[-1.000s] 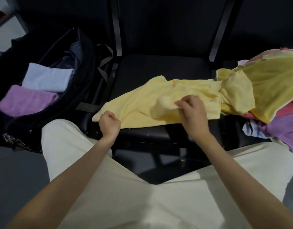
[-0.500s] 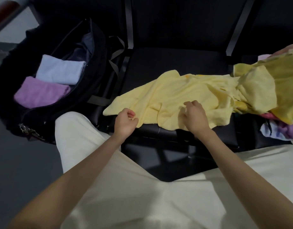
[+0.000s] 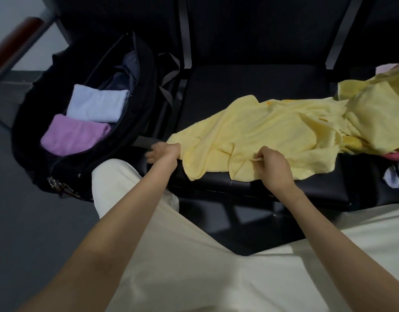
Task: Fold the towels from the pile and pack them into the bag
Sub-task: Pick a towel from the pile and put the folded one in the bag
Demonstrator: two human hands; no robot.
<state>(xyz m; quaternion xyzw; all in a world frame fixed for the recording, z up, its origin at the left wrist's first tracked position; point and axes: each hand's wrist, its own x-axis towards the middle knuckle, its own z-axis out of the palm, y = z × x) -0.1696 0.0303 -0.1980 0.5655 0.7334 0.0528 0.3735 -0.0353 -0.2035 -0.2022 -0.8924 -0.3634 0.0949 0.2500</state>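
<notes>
A pale yellow towel lies crumpled across the black seat. My right hand pinches a fold at its front edge. At the towel's left corner sits my left hand, fingers pointing left and blurred; I cannot tell whether it grips the cloth. To the left, the open black bag holds a folded light blue towel and a folded purple towel. The towel pile is at the right edge, yellow on top, and the yellow towel runs into it.
Pink and white cloth show low in the pile. The bag's grey straps hang between bag and seat. My cream trouser legs fill the foreground. A dark floor lies below the bag.
My left hand slid left along the towel's front edge to its corner. The right hand came down onto the front edge and pinched a fold. The view shifted, so the bag sits further right.
</notes>
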